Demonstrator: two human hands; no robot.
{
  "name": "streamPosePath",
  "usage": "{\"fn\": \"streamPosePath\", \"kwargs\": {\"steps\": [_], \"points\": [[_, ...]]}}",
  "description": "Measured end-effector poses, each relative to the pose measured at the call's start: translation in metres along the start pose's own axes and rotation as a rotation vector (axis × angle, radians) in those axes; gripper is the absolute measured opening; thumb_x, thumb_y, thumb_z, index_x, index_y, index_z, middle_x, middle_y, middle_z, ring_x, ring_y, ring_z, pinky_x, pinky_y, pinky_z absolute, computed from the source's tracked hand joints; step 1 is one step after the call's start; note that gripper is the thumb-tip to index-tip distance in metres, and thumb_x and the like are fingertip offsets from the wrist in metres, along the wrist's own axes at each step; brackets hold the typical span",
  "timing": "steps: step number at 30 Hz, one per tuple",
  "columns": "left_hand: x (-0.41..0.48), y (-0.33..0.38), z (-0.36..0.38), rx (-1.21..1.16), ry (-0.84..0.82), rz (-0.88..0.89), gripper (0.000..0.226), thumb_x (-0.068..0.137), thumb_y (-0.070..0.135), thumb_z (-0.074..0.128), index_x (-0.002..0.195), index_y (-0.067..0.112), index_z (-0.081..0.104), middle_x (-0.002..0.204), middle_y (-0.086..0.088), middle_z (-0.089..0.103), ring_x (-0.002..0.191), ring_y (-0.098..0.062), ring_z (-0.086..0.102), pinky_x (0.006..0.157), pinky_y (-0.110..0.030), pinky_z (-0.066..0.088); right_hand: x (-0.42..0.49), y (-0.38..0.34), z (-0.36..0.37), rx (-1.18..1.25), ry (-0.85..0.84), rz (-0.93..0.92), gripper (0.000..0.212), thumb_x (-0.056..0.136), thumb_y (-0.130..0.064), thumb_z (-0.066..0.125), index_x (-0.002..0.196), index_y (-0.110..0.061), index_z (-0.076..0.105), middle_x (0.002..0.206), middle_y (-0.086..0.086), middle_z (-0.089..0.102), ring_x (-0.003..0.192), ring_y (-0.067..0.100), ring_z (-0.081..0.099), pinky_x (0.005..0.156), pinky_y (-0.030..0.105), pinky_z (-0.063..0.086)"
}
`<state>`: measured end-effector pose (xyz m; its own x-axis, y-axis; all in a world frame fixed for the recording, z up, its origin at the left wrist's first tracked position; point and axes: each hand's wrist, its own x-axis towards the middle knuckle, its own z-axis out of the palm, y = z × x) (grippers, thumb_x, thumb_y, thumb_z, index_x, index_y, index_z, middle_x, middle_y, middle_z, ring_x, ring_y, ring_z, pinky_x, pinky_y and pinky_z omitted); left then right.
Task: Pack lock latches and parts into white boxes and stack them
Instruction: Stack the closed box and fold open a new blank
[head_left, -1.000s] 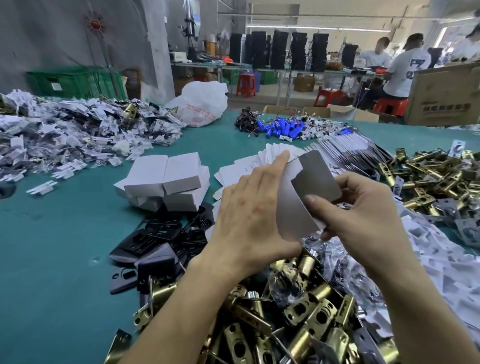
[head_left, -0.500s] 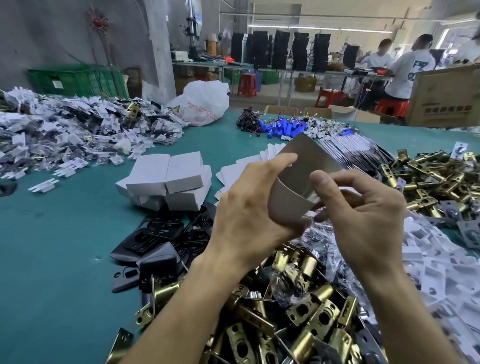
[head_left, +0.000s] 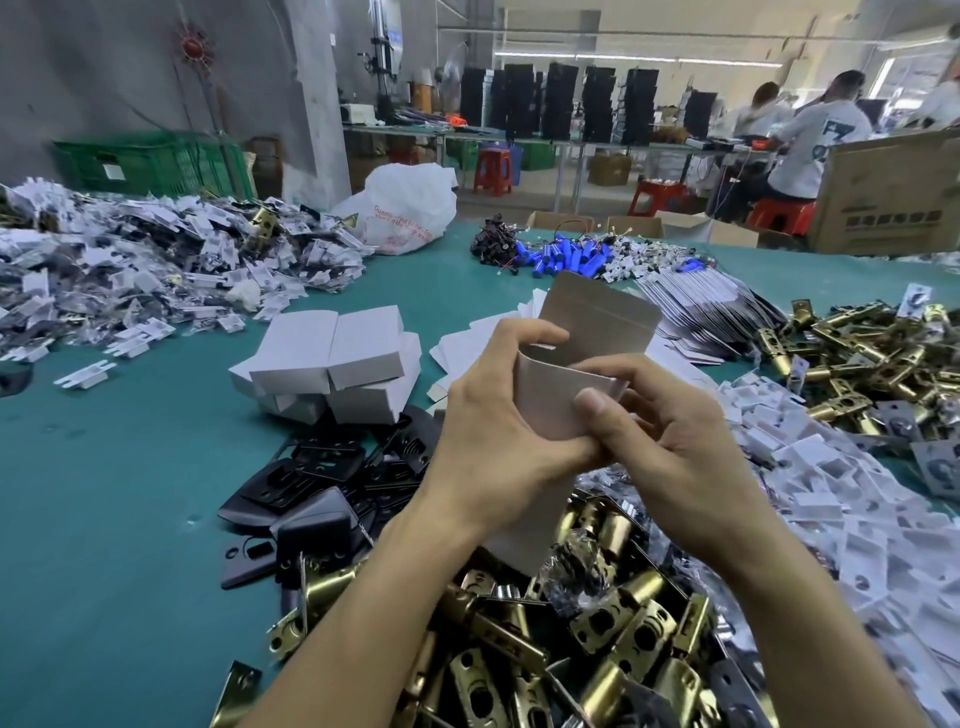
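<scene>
Pale card, a half-folded box blank (head_left: 550, 400), is held up over the brass latches (head_left: 608, 623), its left edge wrapped by the curled fingers of the left hand (head_left: 493, 447) and its right edge pinched under the thumb of the right hand (head_left: 685, 457). Closed white boxes (head_left: 332, 358) are stacked just left of it on the green table (head_left: 104, 519); their contents cannot be seen.

Workshop hall lit by strip lights (head_left: 623, 57)
A grey concrete wall (head_left: 104, 78) and a pillar (head_left: 317, 104) stand at the left, with a green crate (head_left: 145, 161) against them. Farther back, a long bench (head_left: 519, 137) carries tall black stacks (head_left: 556, 101), with a red stool (head_left: 492, 169) below. People (head_left: 815, 150) sit at the right beside a big cardboard carton (head_left: 888, 192).
</scene>
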<state>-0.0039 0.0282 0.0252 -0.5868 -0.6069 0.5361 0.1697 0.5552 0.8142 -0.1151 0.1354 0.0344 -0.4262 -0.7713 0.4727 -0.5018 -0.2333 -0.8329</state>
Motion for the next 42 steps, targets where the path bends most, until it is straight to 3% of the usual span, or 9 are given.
{"fn": "streamPosePath", "kwargs": {"steps": [4,8,12,19,22,27,29,33,42], "points": [[0.002,0.0,-0.005,-0.17,-0.174,-0.119,0.055,0.073,0.033,0.085,0.122,0.041,0.059,0.115,0.007,0.069,0.091,-0.016,0.073,0.076,-0.035,0.062,0.002,0.0,-0.01,-0.034,0.078,-0.04,0.016,0.097,-0.027,0.054,0.108,-0.025,0.066,0.092,0.002,0.07,0.084,0.019,0.067,0.072,0.041,0.056],[0.004,-0.003,-0.005,-0.198,-0.135,-0.132,0.032,0.083,0.029,0.074,0.113,0.034,0.068,0.109,0.001,0.073,0.095,-0.024,0.072,0.085,-0.045,0.06,0.004,0.003,-0.019,-0.066,0.038,-0.035,0.024,0.095,-0.006,0.057,0.107,-0.021,0.07,0.106,0.007,0.068,0.101,0.021,0.066,0.087,0.046,0.055],[0.005,-0.003,-0.009,-0.235,-0.128,-0.107,0.023,0.082,0.024,0.074,0.104,0.033,0.072,0.101,-0.003,0.074,0.085,-0.015,0.071,0.078,-0.041,0.059,0.002,0.0,-0.026,0.089,0.032,-0.013,0.022,0.082,-0.015,0.067,0.102,-0.022,0.073,0.102,0.011,0.071,0.093,0.025,0.07,0.081,0.037,0.06],[0.005,-0.005,-0.014,-0.311,-0.155,-0.082,0.02,0.08,0.02,0.077,0.096,0.031,0.076,0.098,-0.002,0.076,0.082,-0.013,0.072,0.073,-0.037,0.061,0.002,0.002,-0.035,0.201,-0.012,0.018,0.07,0.072,-0.025,0.075,0.131,-0.05,0.048,0.099,0.003,0.068,0.087,0.023,0.068,0.08,0.032,0.059],[0.004,-0.005,-0.012,-0.33,-0.15,-0.078,0.022,0.081,0.016,0.074,0.1,0.027,0.072,0.097,0.0,0.076,0.082,-0.012,0.072,0.071,-0.031,0.061,0.002,-0.001,-0.034,0.171,-0.043,-0.011,0.047,0.076,-0.02,0.072,0.117,-0.042,0.065,0.1,0.004,0.067,0.089,0.019,0.069,0.079,0.029,0.057],[0.004,-0.007,-0.008,-0.373,-0.142,-0.062,0.024,0.082,0.013,0.073,0.099,0.029,0.065,0.102,-0.009,0.076,0.092,-0.035,0.073,0.082,-0.054,0.06,0.001,-0.008,-0.027,0.215,-0.037,0.0,0.021,0.076,-0.021,0.075,0.091,-0.034,0.07,0.097,0.003,0.07,0.085,0.014,0.069,0.079,0.029,0.058],[0.004,-0.005,-0.007,-0.402,-0.142,-0.071,0.027,0.082,0.013,0.074,0.095,0.035,0.065,0.102,-0.01,0.076,0.094,-0.04,0.072,0.081,-0.057,0.059,0.0,-0.011,-0.027,0.198,-0.011,-0.004,0.01,0.08,-0.032,0.071,0.089,-0.028,0.07,0.094,0.005,0.07,0.082,0.018,0.068,0.076,0.038,0.056],[0.005,-0.004,-0.007,-0.431,-0.173,-0.073,0.031,0.084,0.01,0.072,0.09,0.039,0.064,0.101,-0.006,0.077,0.091,-0.03,0.073,0.08,-0.05,0.059,-0.001,-0.017,-0.027,0.16,0.06,-0.021,0.02,0.081,-0.037,0.07,0.086,-0.018,0.071,0.096,0.021,0.07,0.088,0.035,0.068,0.082,0.058,0.053],[0.005,-0.004,-0.007,-0.454,-0.205,-0.112,0.039,0.082,0.011,0.074,0.099,0.038,0.052,0.101,-0.012,0.076,0.087,-0.032,0.072,0.075,-0.052,0.06,0.001,-0.019,-0.029,0.072,0.106,-0.062,0.015,0.078,-0.015,0.074,0.091,-0.023,0.075,0.086,0.002,0.076,0.077,0.014,0.071,0.071,0.029,0.059]]}}
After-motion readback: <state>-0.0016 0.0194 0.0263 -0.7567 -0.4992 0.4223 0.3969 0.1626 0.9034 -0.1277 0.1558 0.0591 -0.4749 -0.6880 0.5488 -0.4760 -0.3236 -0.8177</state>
